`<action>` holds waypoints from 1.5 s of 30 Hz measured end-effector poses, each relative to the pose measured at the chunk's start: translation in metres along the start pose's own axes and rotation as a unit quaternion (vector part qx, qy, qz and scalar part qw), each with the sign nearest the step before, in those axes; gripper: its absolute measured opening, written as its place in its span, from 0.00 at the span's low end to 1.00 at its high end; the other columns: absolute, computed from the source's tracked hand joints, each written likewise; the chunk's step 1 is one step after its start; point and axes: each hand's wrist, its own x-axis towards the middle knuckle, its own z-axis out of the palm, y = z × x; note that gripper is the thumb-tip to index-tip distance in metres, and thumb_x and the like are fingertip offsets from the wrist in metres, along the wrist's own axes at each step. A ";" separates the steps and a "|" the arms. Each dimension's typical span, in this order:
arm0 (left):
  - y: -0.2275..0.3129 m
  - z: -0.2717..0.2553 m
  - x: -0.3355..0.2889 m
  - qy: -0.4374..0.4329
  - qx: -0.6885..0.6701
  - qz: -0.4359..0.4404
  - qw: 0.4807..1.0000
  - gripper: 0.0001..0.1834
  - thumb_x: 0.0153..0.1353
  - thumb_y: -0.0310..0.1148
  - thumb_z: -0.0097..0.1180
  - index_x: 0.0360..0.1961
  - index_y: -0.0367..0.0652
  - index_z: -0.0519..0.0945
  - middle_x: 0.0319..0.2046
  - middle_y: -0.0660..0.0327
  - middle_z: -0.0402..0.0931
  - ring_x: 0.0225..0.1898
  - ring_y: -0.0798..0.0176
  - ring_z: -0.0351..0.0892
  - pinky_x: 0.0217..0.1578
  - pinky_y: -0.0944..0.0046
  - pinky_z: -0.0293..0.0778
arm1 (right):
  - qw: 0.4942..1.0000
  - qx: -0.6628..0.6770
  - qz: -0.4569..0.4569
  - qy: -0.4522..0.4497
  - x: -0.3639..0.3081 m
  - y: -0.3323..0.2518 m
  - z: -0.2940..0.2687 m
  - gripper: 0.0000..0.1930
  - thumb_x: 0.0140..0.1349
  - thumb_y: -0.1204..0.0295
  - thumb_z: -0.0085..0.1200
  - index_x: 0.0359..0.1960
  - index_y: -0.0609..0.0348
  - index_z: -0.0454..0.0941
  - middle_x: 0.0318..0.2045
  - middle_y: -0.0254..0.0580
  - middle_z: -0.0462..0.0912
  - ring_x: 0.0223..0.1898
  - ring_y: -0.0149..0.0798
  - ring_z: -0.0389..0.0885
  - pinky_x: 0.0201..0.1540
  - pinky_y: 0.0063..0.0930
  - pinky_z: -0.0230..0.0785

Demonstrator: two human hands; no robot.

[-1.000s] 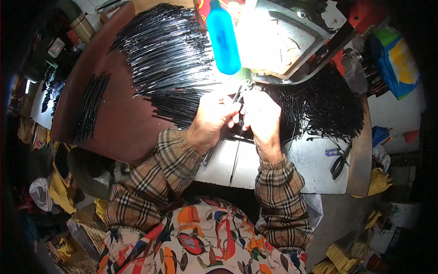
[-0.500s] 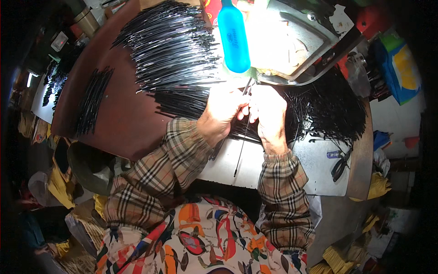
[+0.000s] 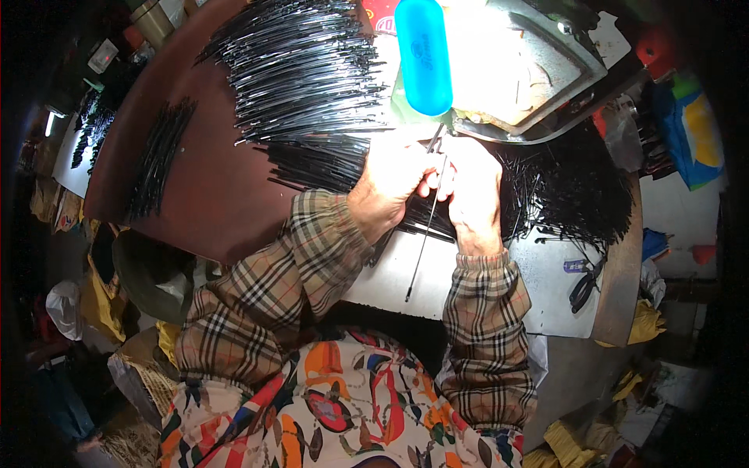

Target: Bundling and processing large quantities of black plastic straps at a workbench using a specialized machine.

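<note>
My left hand [image 3: 390, 173] and my right hand [image 3: 473, 183] are closed close together under the bright light. A long thin black rod [image 3: 421, 248] slants down from the right hand's fingers, its small dark tip free over the pale board. The left hand is wrapped round a few dark rods; their ends [image 3: 381, 248] show below the palm, and others poke out above the fingers. To the left, a large bundle of glossy black rods [image 3: 308, 78] lies in rows, with a smaller bundle [image 3: 316, 162] beside my left wrist. A tangled black heap [image 3: 569, 183] sits right of my right hand. Glare hides my fingertips.
A blue rounded oblong object [image 3: 425, 58] stands beyond my hands, beside a dark metal frame [image 3: 538, 121]. On the brown sheet [image 3: 211, 187] lies another rod bundle [image 3: 160, 160]. Black-handled pliers or cutters [image 3: 583, 290] rest on the pale board [image 3: 538, 300] at right.
The view has shifted slightly. Both hands remain together; the right fingers have moved a little along the thin rod, which still hangs at a slant.
</note>
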 end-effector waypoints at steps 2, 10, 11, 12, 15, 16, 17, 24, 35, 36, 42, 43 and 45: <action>0.001 0.000 -0.001 -0.005 -0.012 0.008 1.000 0.08 0.56 0.20 0.54 0.37 0.28 0.75 0.20 0.57 0.76 0.17 0.70 0.74 0.16 0.76 0.67 | 0.999 0.030 0.003 -0.012 0.000 -0.002 0.004 0.11 0.63 0.72 0.45 0.34 0.71 0.74 0.17 0.43 0.74 0.13 0.31 0.70 0.14 0.22 0.63; 0.025 0.007 -0.019 -0.014 0.003 -0.049 0.999 0.07 0.59 0.22 0.53 0.38 0.30 0.75 0.26 0.57 0.77 0.22 0.68 0.77 0.20 0.74 0.74 | 0.999 0.031 0.010 0.013 0.002 -0.001 -0.003 0.10 0.62 0.71 0.47 0.32 0.69 0.73 0.18 0.39 0.73 0.13 0.27 0.68 0.15 0.19 0.62; 0.026 0.008 -0.023 0.009 0.016 -0.067 0.998 0.06 0.58 0.22 0.52 0.36 0.29 0.75 0.25 0.56 0.76 0.20 0.67 0.77 0.19 0.73 0.74 | 0.999 0.031 0.009 0.013 0.002 -0.002 -0.004 0.10 0.62 0.71 0.47 0.32 0.69 0.73 0.18 0.39 0.73 0.13 0.27 0.68 0.15 0.19 0.62; 0.027 0.005 -0.027 0.034 0.030 -0.085 0.995 0.06 0.58 0.22 0.52 0.34 0.28 0.75 0.24 0.55 0.76 0.19 0.67 0.77 0.19 0.72 0.74 | 1.000 0.019 0.002 0.006 0.002 -0.002 -0.002 0.11 0.62 0.70 0.48 0.32 0.68 0.73 0.18 0.38 0.72 0.13 0.26 0.68 0.15 0.18 0.61; 0.036 -0.002 -0.041 0.035 0.042 -0.153 0.987 0.07 0.60 0.23 0.53 0.39 0.31 0.74 0.26 0.57 0.75 0.22 0.67 0.78 0.17 0.74 0.73 | 1.000 0.012 0.016 0.013 0.002 -0.001 0.000 0.11 0.62 0.69 0.49 0.33 0.68 0.74 0.18 0.35 0.71 0.13 0.25 0.66 0.15 0.17 0.60; 0.039 -0.001 -0.048 0.046 0.057 -0.159 0.985 0.06 0.59 0.23 0.52 0.37 0.31 0.74 0.25 0.58 0.74 0.21 0.68 0.77 0.16 0.74 0.72 | 0.999 0.016 0.036 0.027 0.002 -0.002 0.001 0.12 0.63 0.68 0.49 0.33 0.68 0.74 0.17 0.34 0.70 0.12 0.25 0.65 0.15 0.16 0.59; 0.039 -0.002 -0.053 0.046 0.057 -0.157 0.985 0.06 0.59 0.23 0.52 0.37 0.31 0.74 0.25 0.58 0.74 0.21 0.68 0.77 0.16 0.74 0.72 | 0.999 0.016 0.035 0.025 0.002 -0.002 0.000 0.12 0.63 0.68 0.49 0.33 0.68 0.74 0.17 0.34 0.70 0.12 0.25 0.65 0.15 0.16 0.59; 0.041 -0.011 -0.061 0.030 0.073 -0.208 0.975 0.03 0.55 0.20 0.52 0.29 0.29 0.74 0.21 0.57 0.74 0.15 0.70 0.74 0.14 0.75 0.69 | 0.999 0.018 0.029 0.011 0.004 -0.002 -0.005 0.10 0.63 0.70 0.49 0.33 0.67 0.75 0.17 0.34 0.70 0.12 0.25 0.65 0.15 0.17 0.59; 0.039 -0.008 -0.054 0.054 0.077 -0.171 0.981 0.03 0.52 0.18 0.49 0.22 0.31 0.73 0.19 0.57 0.73 0.13 0.70 0.72 0.10 0.74 0.64 | 1.000 -0.021 -0.001 0.018 -0.006 -0.002 0.003 0.07 0.59 0.78 0.50 0.36 0.69 0.76 0.26 0.39 0.75 0.24 0.30 0.74 0.29 0.22 0.70; 0.039 -0.008 -0.052 0.053 0.076 -0.172 0.981 0.03 0.52 0.18 0.49 0.22 0.31 0.73 0.19 0.57 0.73 0.13 0.70 0.72 0.10 0.74 0.64 | 1.000 -0.022 -0.001 0.019 -0.005 -0.002 0.002 0.07 0.59 0.78 0.50 0.36 0.69 0.76 0.26 0.39 0.75 0.24 0.30 0.74 0.29 0.22 0.70; 0.029 -0.012 -0.046 0.039 0.064 -0.165 0.983 0.03 0.57 0.20 0.53 0.30 0.30 0.73 0.22 0.56 0.74 0.13 0.70 0.71 0.11 0.74 0.65 | 0.999 -0.023 -0.001 0.025 0.003 0.005 -0.007 0.10 0.61 0.74 0.49 0.38 0.70 0.76 0.26 0.38 0.76 0.25 0.30 0.73 0.30 0.22 0.69; 0.030 -0.008 -0.044 0.030 0.050 -0.165 0.985 0.03 0.57 0.20 0.53 0.31 0.30 0.74 0.22 0.56 0.74 0.13 0.70 0.71 0.11 0.74 0.65 | 0.998 -0.053 -0.005 0.023 0.004 0.003 -0.011 0.11 0.62 0.73 0.48 0.38 0.71 0.76 0.26 0.38 0.75 0.24 0.30 0.73 0.30 0.23 0.69; 0.029 -0.007 -0.045 0.025 0.037 -0.164 0.985 0.03 0.58 0.21 0.53 0.31 0.30 0.74 0.22 0.56 0.74 0.13 0.70 0.71 0.12 0.74 0.65 | 0.996 -0.081 -0.007 0.019 0.004 0.003 -0.012 0.11 0.63 0.72 0.48 0.39 0.71 0.76 0.25 0.37 0.75 0.24 0.30 0.72 0.30 0.23 0.68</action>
